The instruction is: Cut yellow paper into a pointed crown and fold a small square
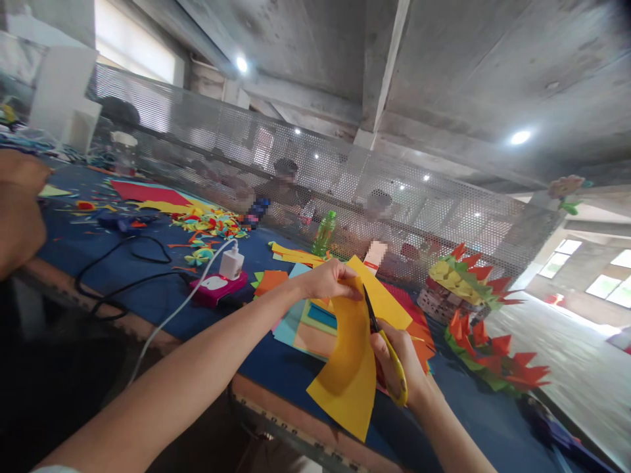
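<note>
My left hand (pixel 329 279) pinches the upper end of a long sheet of yellow paper (pixel 352 368), which bends and hangs past the table's front edge. In my right hand (pixel 401 361) is a pair of scissors (pixel 398 374) with yellow handles and dark blades. The blades point up and lie at the right edge of the yellow paper, just beside my left fingers. Another yellow part (pixel 384 295) spreads out to the right behind the blades; whether it is joined to the hanging sheet I cannot tell. Stacked coloured paper (pixel 290 325) lies beneath my hands.
A pink power strip (pixel 217 289) with a white charger (pixel 231 263) and cables sits left. Paper scraps (pixel 211 222) are heaped behind it. A green bottle (pixel 324 233) stands by the perforated screen (pixel 340 171). Folded-paper pieces (pixel 493 355) lie right. Another person's hand (pixel 22 203) is far left.
</note>
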Tool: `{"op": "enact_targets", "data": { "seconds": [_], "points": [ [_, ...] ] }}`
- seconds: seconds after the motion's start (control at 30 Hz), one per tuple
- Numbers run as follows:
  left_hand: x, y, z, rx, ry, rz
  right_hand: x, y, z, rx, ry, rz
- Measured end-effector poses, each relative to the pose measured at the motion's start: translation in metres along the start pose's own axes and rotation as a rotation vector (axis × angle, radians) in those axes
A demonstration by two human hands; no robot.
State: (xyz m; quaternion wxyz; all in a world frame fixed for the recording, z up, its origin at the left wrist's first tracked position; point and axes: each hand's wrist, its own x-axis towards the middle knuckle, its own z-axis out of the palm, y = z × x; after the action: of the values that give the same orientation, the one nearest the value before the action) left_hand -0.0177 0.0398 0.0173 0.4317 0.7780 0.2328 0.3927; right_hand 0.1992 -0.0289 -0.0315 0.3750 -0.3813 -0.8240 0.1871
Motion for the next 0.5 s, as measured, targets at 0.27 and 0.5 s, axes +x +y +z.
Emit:
{"op": "enact_targets", "data": {
  "seconds": [0.27,0.5],
  "points": [
    [0.0006,-0.0037,0.0030,0.033,-0.024,0.014,0.0009,-0.0022,-0.0017,0.015,-0.022,-0.009],
    [0.0005,-0.0047,0.0065,0.036,-0.043,0.009,-0.0033,0.0054,0.0037,0.065,0.025,0.065]
  ]
}}
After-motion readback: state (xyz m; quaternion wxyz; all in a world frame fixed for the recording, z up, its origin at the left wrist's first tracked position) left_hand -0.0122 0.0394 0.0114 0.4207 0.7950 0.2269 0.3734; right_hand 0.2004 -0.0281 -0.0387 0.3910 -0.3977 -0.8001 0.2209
